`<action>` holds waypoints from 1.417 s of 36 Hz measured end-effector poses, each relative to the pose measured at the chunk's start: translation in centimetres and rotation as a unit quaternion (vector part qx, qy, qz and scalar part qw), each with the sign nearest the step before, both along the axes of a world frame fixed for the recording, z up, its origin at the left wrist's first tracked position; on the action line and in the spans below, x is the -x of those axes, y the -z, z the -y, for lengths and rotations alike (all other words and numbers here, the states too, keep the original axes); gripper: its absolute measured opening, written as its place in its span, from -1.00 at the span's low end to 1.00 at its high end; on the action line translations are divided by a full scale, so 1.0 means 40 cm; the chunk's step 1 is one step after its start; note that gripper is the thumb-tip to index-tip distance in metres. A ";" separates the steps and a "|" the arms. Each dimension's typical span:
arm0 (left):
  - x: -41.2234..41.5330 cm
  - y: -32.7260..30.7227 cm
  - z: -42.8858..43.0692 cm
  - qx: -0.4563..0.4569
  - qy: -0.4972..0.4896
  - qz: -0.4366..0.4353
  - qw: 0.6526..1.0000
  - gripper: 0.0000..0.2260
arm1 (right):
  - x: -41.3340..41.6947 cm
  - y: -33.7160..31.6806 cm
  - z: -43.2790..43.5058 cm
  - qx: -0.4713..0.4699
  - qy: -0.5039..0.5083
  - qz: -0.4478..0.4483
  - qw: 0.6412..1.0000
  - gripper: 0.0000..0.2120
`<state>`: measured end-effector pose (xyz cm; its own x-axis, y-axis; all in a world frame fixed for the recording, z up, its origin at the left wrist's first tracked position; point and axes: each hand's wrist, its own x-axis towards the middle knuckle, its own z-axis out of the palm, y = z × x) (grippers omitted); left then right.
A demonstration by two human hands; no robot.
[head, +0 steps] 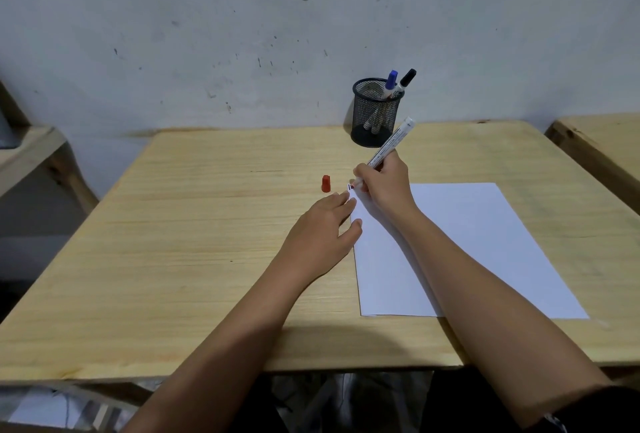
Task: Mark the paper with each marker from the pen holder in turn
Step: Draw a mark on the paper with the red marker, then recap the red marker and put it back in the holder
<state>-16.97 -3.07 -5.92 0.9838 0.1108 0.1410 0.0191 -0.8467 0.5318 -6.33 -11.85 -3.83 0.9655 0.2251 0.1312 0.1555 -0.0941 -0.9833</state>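
Note:
A white sheet of paper [478, 242] lies on the right half of the wooden desk [194, 242]. My right hand [384, 183] grips an uncapped white marker [389, 145], its red tip touching the paper's far left corner beside a small dark mark. My left hand [322, 235] lies flat with fingers spread, its fingertips pressing the paper's left edge. The marker's red cap [326, 183] stands on the desk just left of the paper. A black mesh pen holder [375, 113] at the back edge holds a blue-capped marker [390, 83] and a black-capped marker [404, 81].
The desk stands against a stained white wall [242, 34]. A second wooden table [602, 145] adjoins on the right, and a wooden shelf [31, 152] sits to the left. Dark fabric and clutter show below the desk's front edge.

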 end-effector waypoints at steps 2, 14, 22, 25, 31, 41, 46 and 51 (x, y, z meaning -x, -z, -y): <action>0.001 0.001 -0.001 0.003 -0.001 -0.001 1.000 -0.58 | 0.000 0.000 0.001 0.000 0.000 -0.006 1.000 -0.83; -0.001 0.003 -0.002 0.009 -0.003 0.002 1.000 -0.57 | 0.003 -0.008 0.009 -0.025 0.008 -0.029 0.999 -0.84; 0.002 0.001 -0.002 0.020 -0.003 0.009 1.000 -0.57 | -0.020 -0.010 0.027 -0.170 0.013 -0.131 0.977 -0.77; 0.003 0.003 -0.004 0.030 -0.002 0.011 0.999 -0.57 | -0.020 -0.017 0.042 -0.220 -0.029 -0.146 0.964 -0.98; 0.008 -0.011 -0.002 0.044 0.014 0.038 0.998 -0.65 | -0.014 -0.037 0.092 -0.191 -0.061 -0.091 0.975 -0.89; -0.053 -0.062 -0.046 0.096 -0.092 0.111 0.985 -0.63 | 0.004 -0.069 0.164 -0.260 -0.055 -0.099 0.959 -0.84; -0.093 -0.084 -0.066 0.026 -0.083 0.016 0.996 -0.73 | 0.014 -0.083 0.176 -0.276 -0.061 -0.101 0.954 -0.85; -0.092 -0.109 -0.059 0.256 -0.114 0.062 0.958 -0.89 | 0.023 -0.095 0.183 -0.293 -0.069 -0.102 0.948 -0.86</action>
<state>-13.28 -0.70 -1.56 0.9049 0.4065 0.1259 0.0816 -0.4562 0.8861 -7.23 -19.17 -0.01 0.9510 0.2971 0.0860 -0.0730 0.4858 -0.8710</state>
